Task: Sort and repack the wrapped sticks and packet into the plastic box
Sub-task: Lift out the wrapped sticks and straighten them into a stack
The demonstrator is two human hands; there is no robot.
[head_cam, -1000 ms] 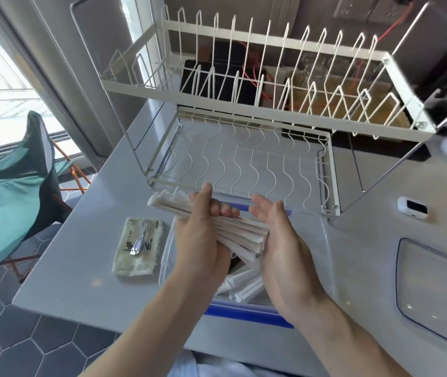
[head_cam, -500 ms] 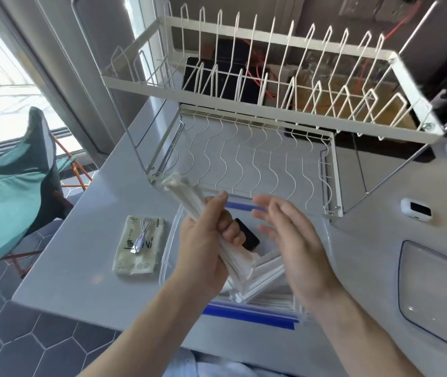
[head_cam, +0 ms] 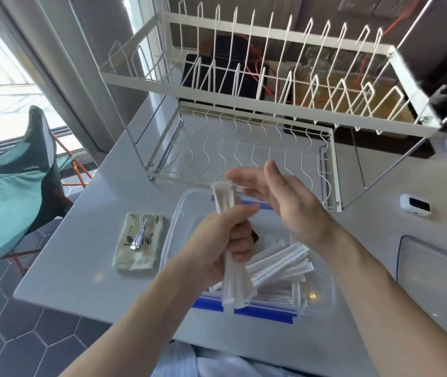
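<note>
White paper-wrapped sticks in a bundle (head_cam: 233, 240) stand nearly upright in the left hand (head_cam: 216, 246), whose fingers curl tight around the middle of them above the clear plastic box with blue edge strips (head_cam: 176, 227) — more wrapped sticks (head_cam: 279, 262) lie loose inside that box. Beside the bundle's top end the right hand (head_cam: 284, 202) is spread flat, fingers straight, gripping nothing. Left of the box, the pale green packet (head_cam: 138, 246) lies on the grey counter (head_cam: 81, 254) with a white cable (head_cam: 142, 232) on it — a white wire dish rack (head_cam: 257, 85) stands behind.

Bright daylight from window (head_cam: 2, 85) at left, blown out, wide-angle edge warp, slight blur on right hand (head_cam: 284, 202)
</note>
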